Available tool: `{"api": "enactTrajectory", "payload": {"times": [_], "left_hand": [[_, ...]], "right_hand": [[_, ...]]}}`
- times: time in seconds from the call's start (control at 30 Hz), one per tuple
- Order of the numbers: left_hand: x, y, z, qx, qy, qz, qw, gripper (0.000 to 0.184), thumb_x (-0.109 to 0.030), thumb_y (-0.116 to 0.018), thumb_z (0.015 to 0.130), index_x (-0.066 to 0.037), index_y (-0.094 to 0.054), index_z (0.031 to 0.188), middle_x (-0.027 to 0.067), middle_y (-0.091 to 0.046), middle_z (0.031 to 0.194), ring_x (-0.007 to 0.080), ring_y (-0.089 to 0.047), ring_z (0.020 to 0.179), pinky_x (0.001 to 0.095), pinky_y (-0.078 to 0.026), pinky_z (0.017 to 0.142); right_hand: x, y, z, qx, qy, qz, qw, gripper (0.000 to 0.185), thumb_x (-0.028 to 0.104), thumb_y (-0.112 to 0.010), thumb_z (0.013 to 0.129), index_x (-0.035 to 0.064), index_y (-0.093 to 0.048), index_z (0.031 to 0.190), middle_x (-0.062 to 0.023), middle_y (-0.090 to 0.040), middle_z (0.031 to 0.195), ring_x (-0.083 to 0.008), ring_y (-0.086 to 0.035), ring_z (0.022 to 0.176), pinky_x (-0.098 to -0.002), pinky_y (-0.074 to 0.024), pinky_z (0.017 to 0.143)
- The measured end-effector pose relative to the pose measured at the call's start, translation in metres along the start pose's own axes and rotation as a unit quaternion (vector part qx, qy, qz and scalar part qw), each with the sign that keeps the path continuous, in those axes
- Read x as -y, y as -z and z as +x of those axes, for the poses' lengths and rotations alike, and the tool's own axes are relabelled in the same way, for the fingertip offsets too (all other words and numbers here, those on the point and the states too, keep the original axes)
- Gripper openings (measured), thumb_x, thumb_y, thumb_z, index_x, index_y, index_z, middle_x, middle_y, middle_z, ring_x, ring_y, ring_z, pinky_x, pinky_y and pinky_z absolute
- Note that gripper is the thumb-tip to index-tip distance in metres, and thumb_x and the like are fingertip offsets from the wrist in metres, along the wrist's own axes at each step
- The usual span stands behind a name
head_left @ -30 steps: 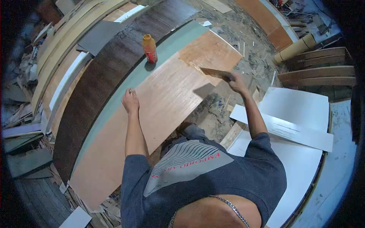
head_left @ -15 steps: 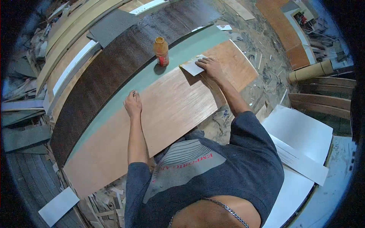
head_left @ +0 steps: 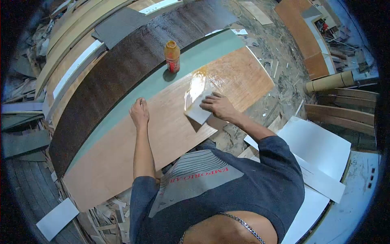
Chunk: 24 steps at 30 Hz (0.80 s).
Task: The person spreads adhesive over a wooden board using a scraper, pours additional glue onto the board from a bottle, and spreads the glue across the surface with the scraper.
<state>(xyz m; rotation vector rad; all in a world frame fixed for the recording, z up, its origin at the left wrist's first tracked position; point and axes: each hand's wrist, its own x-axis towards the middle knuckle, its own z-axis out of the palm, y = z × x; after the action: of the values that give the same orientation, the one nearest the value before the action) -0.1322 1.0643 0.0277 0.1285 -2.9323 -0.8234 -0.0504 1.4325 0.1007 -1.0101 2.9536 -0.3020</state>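
Note:
My right hand [head_left: 221, 106] grips a thin flat rectangular piece [head_left: 198, 110], pale on its face, tilted with its edge on the wooden panel [head_left: 162, 130]. A shiny wet patch [head_left: 198, 83] with an amber spot lies behind the piece. My left hand [head_left: 139, 112] is closed near the panel's far edge, over the green strip [head_left: 122, 101]; what it holds, if anything, is too small to make out. An amber-topped bottle [head_left: 172, 57] with a red label stands upright on the green strip, beyond both hands.
A dark curved board [head_left: 109, 77] runs behind the green strip. Curved pale strips [head_left: 77, 30] are stacked at the upper left. White sheets [head_left: 317, 142] lie at the right, with a cardboard tube [head_left: 330, 82] above them. Scraps litter the floor [head_left: 278, 53].
My right hand has swept the flat piece across the panel, lately toward my body, and the wet patch has spread. My left hand has hardly moved. The view has shifted since the earliest frame.

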Motion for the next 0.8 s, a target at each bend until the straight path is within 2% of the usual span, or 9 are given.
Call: {"api": "enactTrajectory", "payload": {"times": [0.1,0.17,0.2,0.27,0.37,0.43,0.53,0.6,0.8], "left_hand": [[0.0,-0.001,0.003,0.001,0.004,0.006,1.0,0.037,-0.037,-0.047,0.101,-0.008,-0.067,0.113,0.0137,-0.07,0.109,0.0319,-0.062,0.106,0.0423,-0.039,0.096],[0.007,-0.007,0.003,-0.006,0.001,0.01,1.0,0.037,-0.037,-0.047,0.101,-0.008,-0.067,0.113,0.0132,-0.07,0.108,0.0316,-0.062,0.105,0.043,-0.04,0.096],[0.007,-0.007,0.002,-0.007,0.006,0.01,1.0,0.037,-0.037,-0.047,0.101,-0.008,-0.067,0.113,0.0132,-0.07,0.108,0.0316,-0.062,0.105,0.043,-0.04,0.096],[0.005,-0.002,0.002,0.0,-0.009,0.0,1.0,0.037,-0.037,-0.048,0.101,-0.008,-0.067,0.113,0.0127,-0.07,0.107,0.0312,-0.062,0.104,0.0434,-0.04,0.095],[0.004,-0.003,0.001,-0.013,-0.001,-0.01,1.0,0.036,-0.037,-0.048,0.101,-0.009,-0.067,0.112,0.0126,-0.071,0.105,0.0309,-0.062,0.104,0.044,-0.04,0.095],[0.006,-0.004,0.002,-0.015,-0.004,-0.011,1.0,0.036,-0.037,-0.048,0.101,-0.009,-0.068,0.112,0.0128,-0.071,0.105,0.0311,-0.062,0.104,0.0445,-0.04,0.095],[0.008,-0.006,0.002,-0.012,-0.006,-0.019,1.0,0.036,-0.037,-0.048,0.101,-0.009,-0.068,0.112,0.0134,-0.071,0.105,0.0315,-0.062,0.104,0.0453,-0.039,0.096],[0.007,-0.005,0.003,-0.003,-0.008,-0.027,1.0,0.037,-0.037,-0.047,0.101,-0.008,-0.067,0.112,0.0139,-0.071,0.105,0.0318,-0.062,0.104,0.0456,-0.039,0.096],[0.005,-0.001,0.002,0.013,0.006,-0.002,1.0,0.04,-0.038,-0.046,0.101,-0.008,-0.067,0.116,0.0151,-0.07,0.109,0.0331,-0.062,0.107,0.0452,-0.038,0.1]], "right_hand": [[-0.014,0.01,0.011,-0.047,-0.057,0.019,0.997,0.036,0.009,-0.06,0.08,0.0147,-0.068,0.115,-0.006,-0.067,0.119,-0.0265,-0.062,0.113,-0.0393,-0.0506,0.096],[-0.04,0.021,0.03,-0.084,-0.162,0.033,0.983,0.037,0.004,-0.062,0.078,0.0131,-0.071,0.113,-0.0123,-0.07,0.113,-0.0313,-0.066,0.105,-0.0423,-0.0516,0.092],[-0.063,0.012,0.035,-0.166,-0.147,0.03,0.975,0.032,0.008,-0.061,0.082,0.0135,-0.072,0.111,-0.0126,-0.071,0.109,-0.0316,-0.067,0.101,-0.0432,-0.0523,0.088],[-0.081,0.025,0.05,-0.123,-0.255,0.0,0.959,0.027,0.016,-0.058,0.087,0.0152,-0.074,0.108,-0.0136,-0.071,0.106,-0.031,-0.068,0.1,-0.0426,-0.0533,0.084],[-0.13,-0.001,0.06,-0.087,-0.295,-0.041,0.951,0.028,0.022,-0.056,0.089,0.0167,-0.075,0.108,-0.0151,-0.072,0.103,-0.0313,-0.069,0.096,-0.0419,-0.0539,0.082],[-0.131,0.009,0.07,-0.06,-0.29,-0.062,0.953,0.027,0.023,-0.055,0.089,0.0186,-0.076,0.106,-0.0148,-0.072,0.103,-0.0313,-0.07,0.093,-0.0427,-0.0543,0.08],[-0.121,0.027,0.083,0.018,-0.3,-0.01,0.954,0.028,0.016,-0.059,0.084,0.0131,-0.075,0.106,-0.0158,-0.073,0.098,-0.0344,-0.07,0.093,-0.0437,-0.0538,0.081],[-0.114,0.045,0.087,0.101,-0.206,-0.029,0.973,0.026,0.013,-0.063,0.08,0.0122,-0.076,0.103,-0.0148,-0.074,0.095,-0.0343,-0.071,0.089,-0.0429,-0.0541,0.078],[-0.113,0.05,0.054,0.191,-0.169,0.004,0.967,0.023,0.019,-0.069,0.073,0.017,-0.077,0.094,-0.0134,-0.073,0.086,-0.0335,-0.07,0.082,-0.0454,-0.053,0.068]]}}
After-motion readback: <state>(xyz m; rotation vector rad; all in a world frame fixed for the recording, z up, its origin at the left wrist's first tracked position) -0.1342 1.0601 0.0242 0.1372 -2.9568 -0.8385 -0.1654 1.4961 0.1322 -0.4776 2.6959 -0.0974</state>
